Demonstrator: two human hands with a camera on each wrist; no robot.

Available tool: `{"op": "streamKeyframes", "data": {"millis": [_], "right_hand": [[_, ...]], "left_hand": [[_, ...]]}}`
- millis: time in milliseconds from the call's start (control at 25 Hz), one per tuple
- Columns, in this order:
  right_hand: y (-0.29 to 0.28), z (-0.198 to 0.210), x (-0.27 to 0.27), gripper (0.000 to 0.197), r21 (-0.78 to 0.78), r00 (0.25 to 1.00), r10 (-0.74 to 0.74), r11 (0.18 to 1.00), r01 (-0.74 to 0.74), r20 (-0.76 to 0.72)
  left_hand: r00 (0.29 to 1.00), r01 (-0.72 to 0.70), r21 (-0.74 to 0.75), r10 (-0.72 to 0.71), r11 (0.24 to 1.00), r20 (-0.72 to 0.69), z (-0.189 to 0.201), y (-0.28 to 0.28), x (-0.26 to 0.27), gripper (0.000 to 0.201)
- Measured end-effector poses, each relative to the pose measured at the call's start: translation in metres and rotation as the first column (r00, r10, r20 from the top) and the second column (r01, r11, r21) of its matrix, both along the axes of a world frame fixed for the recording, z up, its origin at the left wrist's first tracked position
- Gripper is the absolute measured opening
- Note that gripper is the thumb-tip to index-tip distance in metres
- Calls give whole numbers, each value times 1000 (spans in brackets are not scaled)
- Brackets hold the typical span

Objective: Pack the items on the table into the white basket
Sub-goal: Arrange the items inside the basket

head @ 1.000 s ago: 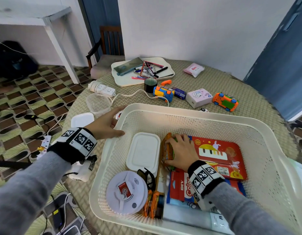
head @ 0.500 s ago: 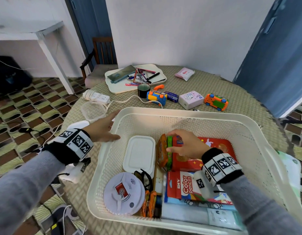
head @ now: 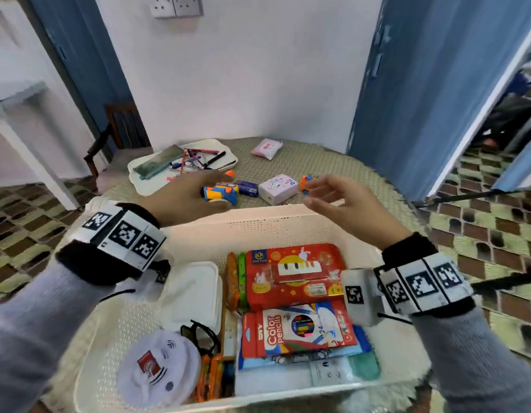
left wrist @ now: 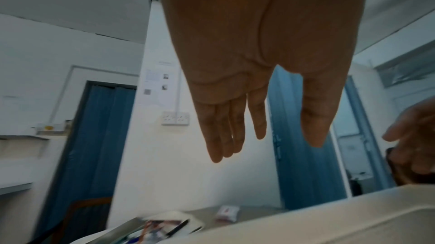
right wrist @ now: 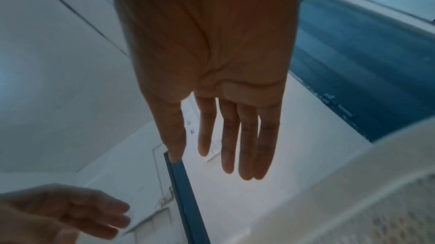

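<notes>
The white basket stands in front of me and holds a red keyboard box, a colour pencil box, a white lidded container, a round white alarm and more. Both hands are raised over its far rim with straight fingers and hold nothing. My left hand hovers near the blue and yellow toy car. My right hand hovers near the orange toy car and the pale pink box.
On the round woven table behind the basket lie a white tray with pens and a green case, a pink packet and a dark small box. A wooden chair stands at the left, blue doors on both sides.
My right hand let go of the packs in the basket and rose over the far rim. My left hand left the basket's left rim and reached forward. The head view tilted up.
</notes>
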State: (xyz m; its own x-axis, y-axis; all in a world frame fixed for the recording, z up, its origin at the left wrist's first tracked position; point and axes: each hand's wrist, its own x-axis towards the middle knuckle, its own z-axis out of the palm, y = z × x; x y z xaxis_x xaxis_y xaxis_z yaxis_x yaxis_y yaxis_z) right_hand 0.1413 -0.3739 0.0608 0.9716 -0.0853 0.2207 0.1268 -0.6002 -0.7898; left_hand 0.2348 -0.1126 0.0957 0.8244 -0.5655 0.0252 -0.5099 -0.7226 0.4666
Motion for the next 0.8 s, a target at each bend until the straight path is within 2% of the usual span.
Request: {"op": "streamKeyframes", "data": {"millis": [160,240,320,440,640,800], "right_hand": [[-68,12,-54,17,83,985,-169,983,166,36],[-111,2,-89,16,116,963,-268,957,266,6],[-150,-9,-123,18,128,939,-342,930,344,-39],[-208,-29,-185,16,140,885,-454,874,465,-103],[-281,-74,-277,14,146,794,-581,782,606,-182],[-316,-113,-341,17,165,730,-623,718,676,-282]], "left_hand": [[980,200,-73,-199,977,16,11,-105,-28,52],[958,288,-140,-284,947,43,13,-165,-50,52],[922,387,-206,-379,899,77,10,-220,-74,44],[858,512,-203,-506,835,82,0,-303,-124,40],[780,607,-194,-624,771,-40,-41,-398,-202,39],[739,594,-201,-627,779,-247,-109,-445,-240,40]]}}
